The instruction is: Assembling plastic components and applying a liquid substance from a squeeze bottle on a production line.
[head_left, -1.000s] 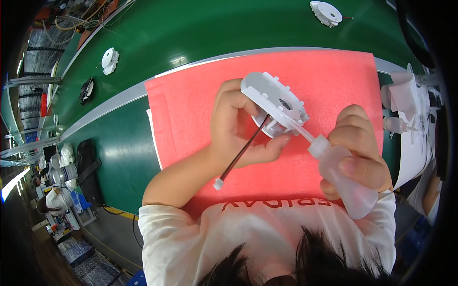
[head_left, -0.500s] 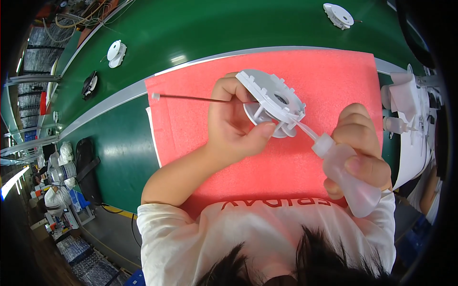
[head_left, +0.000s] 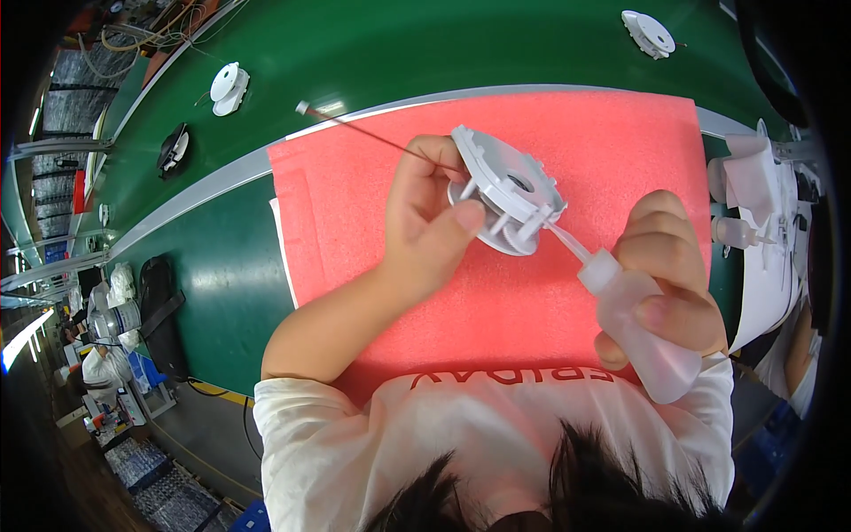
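Observation:
My left hand grips a white round plastic part tilted on edge above a pink foam mat. A thin dark wire trails from the part up and to the left, ending in a small plug. My right hand squeezes a translucent squeeze bottle. The bottle's thin nozzle points up-left and touches the underside of the white part.
Green conveyor belt runs behind the mat, carrying a white part at left, a black part further left and another white part at top right. White holders and bottles stand at the right edge.
The wire swung from hanging down-left to pointing up-left as my left hand turned the white part. The bottle nozzle stays at the part.

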The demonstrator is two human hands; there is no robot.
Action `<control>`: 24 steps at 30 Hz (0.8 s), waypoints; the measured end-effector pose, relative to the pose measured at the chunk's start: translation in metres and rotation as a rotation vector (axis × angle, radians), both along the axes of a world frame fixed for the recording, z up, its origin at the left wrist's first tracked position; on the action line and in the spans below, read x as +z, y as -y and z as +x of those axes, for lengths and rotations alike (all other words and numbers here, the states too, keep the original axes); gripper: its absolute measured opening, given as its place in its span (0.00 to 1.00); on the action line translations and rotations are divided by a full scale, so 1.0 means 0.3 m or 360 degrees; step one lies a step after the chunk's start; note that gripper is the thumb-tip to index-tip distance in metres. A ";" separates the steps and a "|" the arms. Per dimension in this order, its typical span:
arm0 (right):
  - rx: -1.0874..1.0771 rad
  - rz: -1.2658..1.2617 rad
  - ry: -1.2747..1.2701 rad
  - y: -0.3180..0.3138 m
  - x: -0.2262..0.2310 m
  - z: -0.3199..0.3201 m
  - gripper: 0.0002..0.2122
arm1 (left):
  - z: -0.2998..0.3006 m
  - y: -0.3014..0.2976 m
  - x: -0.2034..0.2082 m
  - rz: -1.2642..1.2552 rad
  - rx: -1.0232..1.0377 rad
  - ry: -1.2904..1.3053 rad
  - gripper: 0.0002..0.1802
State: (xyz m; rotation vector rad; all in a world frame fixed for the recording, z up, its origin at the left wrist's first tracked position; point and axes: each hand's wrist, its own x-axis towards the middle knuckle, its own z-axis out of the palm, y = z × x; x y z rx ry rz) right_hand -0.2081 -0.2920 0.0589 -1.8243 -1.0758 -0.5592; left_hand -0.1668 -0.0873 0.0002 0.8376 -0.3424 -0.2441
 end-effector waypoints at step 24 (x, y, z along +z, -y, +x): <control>-0.0006 0.0013 0.0050 -0.140 -0.027 0.015 0.26 | 0.005 -0.122 0.048 -0.0168 -0.0306 -0.0905 0.15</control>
